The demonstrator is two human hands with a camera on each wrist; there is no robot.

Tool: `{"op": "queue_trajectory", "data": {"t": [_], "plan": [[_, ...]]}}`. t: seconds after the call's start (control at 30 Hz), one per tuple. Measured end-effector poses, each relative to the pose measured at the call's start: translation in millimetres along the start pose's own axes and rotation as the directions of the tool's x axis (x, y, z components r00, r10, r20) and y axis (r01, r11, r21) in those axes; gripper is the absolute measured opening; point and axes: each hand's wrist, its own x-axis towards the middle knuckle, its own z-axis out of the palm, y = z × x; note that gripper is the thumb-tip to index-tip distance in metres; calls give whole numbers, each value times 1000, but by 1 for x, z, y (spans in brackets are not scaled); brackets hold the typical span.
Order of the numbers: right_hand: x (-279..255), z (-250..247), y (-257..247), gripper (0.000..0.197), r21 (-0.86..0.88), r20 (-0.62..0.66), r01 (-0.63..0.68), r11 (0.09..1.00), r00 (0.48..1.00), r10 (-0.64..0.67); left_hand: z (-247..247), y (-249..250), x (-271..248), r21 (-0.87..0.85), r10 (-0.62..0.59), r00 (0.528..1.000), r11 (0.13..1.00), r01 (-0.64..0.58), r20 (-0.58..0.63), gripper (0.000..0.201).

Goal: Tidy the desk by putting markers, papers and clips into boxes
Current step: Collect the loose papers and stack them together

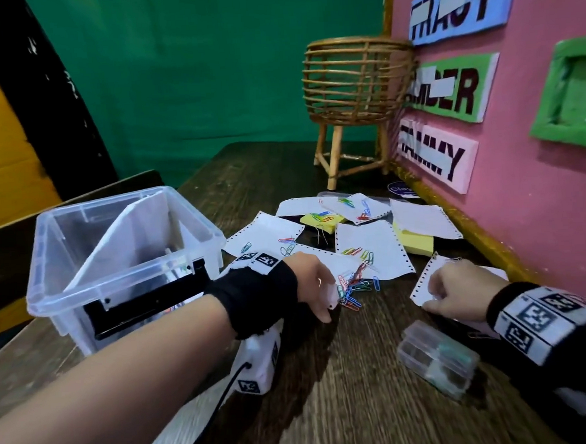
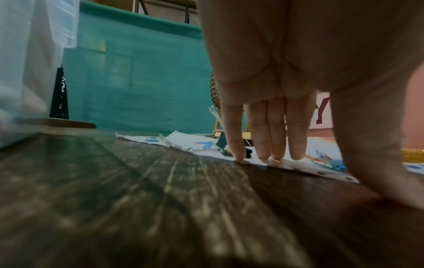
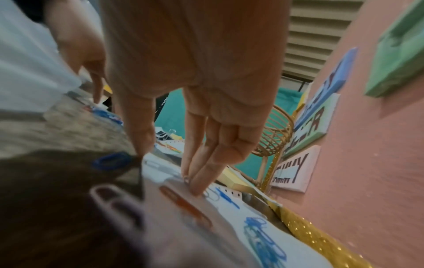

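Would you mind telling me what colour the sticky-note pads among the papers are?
Yellow; the sticky-note pads show best in the head view.

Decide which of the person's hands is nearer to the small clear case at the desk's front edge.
Right. The right hand rests on a paper just beyond the small clear case; the left hand is further left, by the paperclip pile.

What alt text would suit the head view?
Two hands work on a wooden desk: the left hand touches a pile of paper clips, the right hand presses a paper. A clear box stands left.
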Motion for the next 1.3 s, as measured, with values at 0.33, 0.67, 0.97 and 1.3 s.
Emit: {"op": "queue_trajectory", "data": {"t": [0.33,0.67,0.97,1.3], "plan": [[-11,-12,-8,12,111,-124,-5,994,992,19,6,-2,3,-159,57,997,985,-65,-56,38],[-5,-46,28,10,437,-631,152,887,755,181,-30,17,-12,36,70,837,998,-61,-543,21],[-16,-74,28,21,598,-625,364,714,770,132,-94,56,-15,-58,242,672,919,-391,-700,26],[-23,-80,14,24,597,-735,594,539,675,69,-60,80,8,-585,186,829,629,-513,-527,11]]}}
